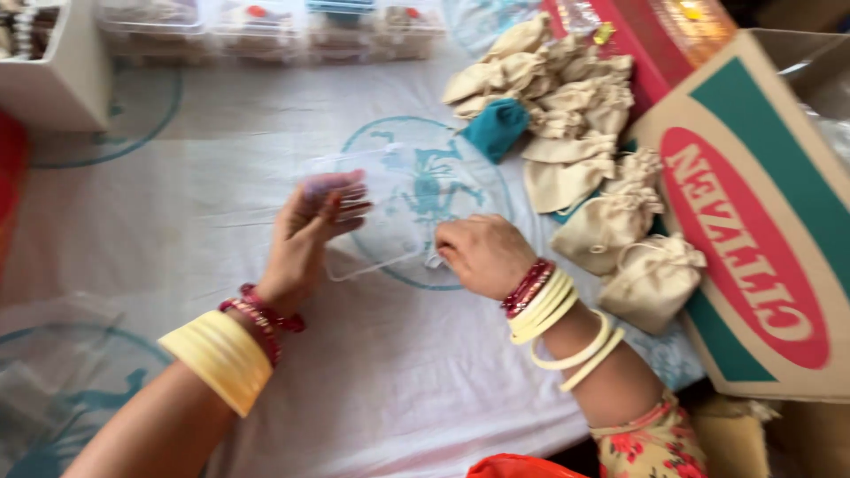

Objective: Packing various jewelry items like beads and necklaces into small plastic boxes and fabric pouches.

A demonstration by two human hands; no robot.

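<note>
My left hand (305,235) holds a clear plastic box (376,212) by its left side, fingers spread along its edge, just above the white printed cloth. My right hand (482,255) is closed on the box's lower right corner. Both wrists carry cream and red bangles. The box looks empty, though the picture is blurred.
A heap of small beige drawstring pouches (575,115) and one teal pouch (496,127) lies to the right. A large cardboard carton (761,212) stands at the right edge. Clear plastic boxes (266,26) line the far side, with a white container (53,71) at far left.
</note>
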